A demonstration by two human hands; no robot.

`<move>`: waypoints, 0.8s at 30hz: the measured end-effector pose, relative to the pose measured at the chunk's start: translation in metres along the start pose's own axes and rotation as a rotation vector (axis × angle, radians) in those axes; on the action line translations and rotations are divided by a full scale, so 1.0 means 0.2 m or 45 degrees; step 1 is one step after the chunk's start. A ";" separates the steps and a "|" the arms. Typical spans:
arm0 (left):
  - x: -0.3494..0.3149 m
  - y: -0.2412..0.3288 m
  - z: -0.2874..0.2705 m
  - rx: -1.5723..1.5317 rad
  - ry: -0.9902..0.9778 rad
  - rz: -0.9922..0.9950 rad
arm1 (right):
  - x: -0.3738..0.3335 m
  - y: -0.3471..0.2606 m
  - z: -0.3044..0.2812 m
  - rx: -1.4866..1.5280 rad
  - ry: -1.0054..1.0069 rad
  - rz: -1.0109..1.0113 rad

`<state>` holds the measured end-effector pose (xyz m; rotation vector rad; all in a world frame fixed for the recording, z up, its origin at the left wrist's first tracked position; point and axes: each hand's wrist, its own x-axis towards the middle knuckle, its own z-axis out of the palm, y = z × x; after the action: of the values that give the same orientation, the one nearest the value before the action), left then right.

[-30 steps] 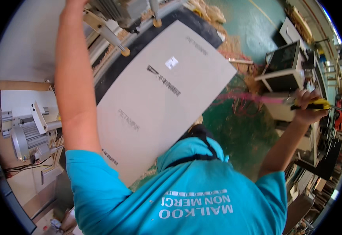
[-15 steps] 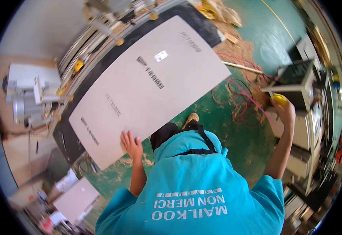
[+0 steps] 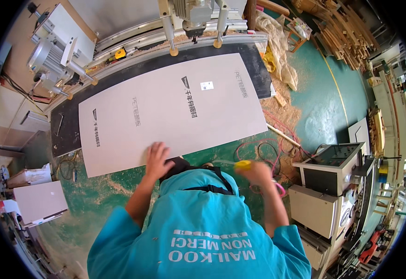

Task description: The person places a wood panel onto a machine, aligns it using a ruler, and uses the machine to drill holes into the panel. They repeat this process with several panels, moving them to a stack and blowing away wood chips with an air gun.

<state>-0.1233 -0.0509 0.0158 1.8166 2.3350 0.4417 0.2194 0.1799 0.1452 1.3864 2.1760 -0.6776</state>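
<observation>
Shirt (image 3: 203,232), turquoise with pale lettering, nearest the camera. Left hand (image 3: 157,160): fingers spread, nothing gripped, laid on near edge of large pale-grey panel (image 3: 163,109). Right hand (image 3: 258,176): raised beside near edge, to right of left hand, fingers curled round yellow tool (image 3: 242,165). Thin pale strip (image 3: 224,162) projecting leftward from tool; blurred, cannot tell exact kind.

Panel: flat on black machine bed (image 3: 254,74), dark printed marks across face, small white label (image 3: 206,85) right of middle. Near edge overhanging green floor (image 3: 105,209); bed exposed at left, right and far side. Slim metallic rod (image 3: 60,124) on bed, left of panel.

To right: light cabinet (image 3: 312,209); pink hose (image 3: 240,149) looped on floor.

Farther: motor head (image 3: 193,14) above far rail, second motor (image 3: 45,58) at left, yellow object (image 3: 119,54) on rail. Upper right: crumpled beige sheeting (image 3: 279,60), sawdust (image 3: 289,109), stacked timber (image 3: 347,37).
</observation>
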 end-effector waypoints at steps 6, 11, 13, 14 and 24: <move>0.07 -0.03 0.16 0.375 0.120 -0.106 | -0.09 1.06 -0.24 0.344 0.943 0.752; 0.05 -0.08 0.12 0.252 0.005 0.013 | -0.22 1.29 -0.05 1.192 0.874 0.287; 0.04 -0.08 0.10 0.202 -0.016 0.087 | -0.16 1.19 0.13 1.541 0.876 0.181; 0.03 -0.09 0.08 0.190 -0.033 0.070 | -0.13 1.09 0.20 1.689 0.779 0.216; 0.01 -0.16 0.09 0.472 -0.036 0.008 | -0.15 0.53 0.19 1.546 0.344 0.366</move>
<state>-0.1484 -0.0540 -0.0121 1.9613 2.5239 -0.0223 0.3332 0.1752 0.1175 2.3809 1.6151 -1.9447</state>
